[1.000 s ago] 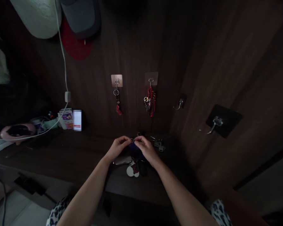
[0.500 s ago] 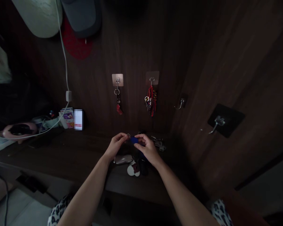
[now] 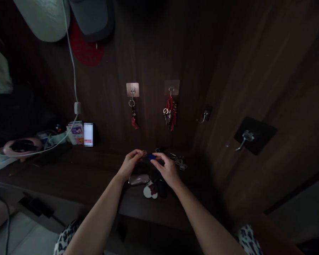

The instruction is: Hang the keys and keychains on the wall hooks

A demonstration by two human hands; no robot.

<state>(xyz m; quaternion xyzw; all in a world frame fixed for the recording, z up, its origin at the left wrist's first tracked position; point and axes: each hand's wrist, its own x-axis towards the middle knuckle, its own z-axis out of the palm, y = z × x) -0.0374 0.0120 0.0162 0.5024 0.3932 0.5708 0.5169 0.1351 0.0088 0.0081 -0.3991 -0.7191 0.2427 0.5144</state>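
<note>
Above a dark wooden shelf, my left hand (image 3: 131, 163) pinches a small metal key ring (image 3: 144, 152) between thumb and fingers. My right hand (image 3: 165, 166) is closed on a small blue tag (image 3: 150, 156), just beside the ring; whether the two are joined I cannot make out. Below my hands lie a shiny oblong case (image 3: 138, 179), a white round charm (image 3: 149, 191) and a dark fob (image 3: 161, 188). Several keys (image 3: 180, 163) rest on the shelf to the right of my right hand.
On the back wall, one hook (image 3: 133, 90) holds a ring with a red charm (image 3: 134, 123); another holds a red-corded bunch of keys (image 3: 170, 113). Bare hooks (image 3: 205, 115) (image 3: 246, 138) stick out at right. Boxes (image 3: 76, 132), a lit screen (image 3: 88, 134) and a white cable (image 3: 70, 46) are at left.
The blue tag has tilted slightly between my hands, and my right fingers have shifted a little on it. My left hand has hardly moved.
</note>
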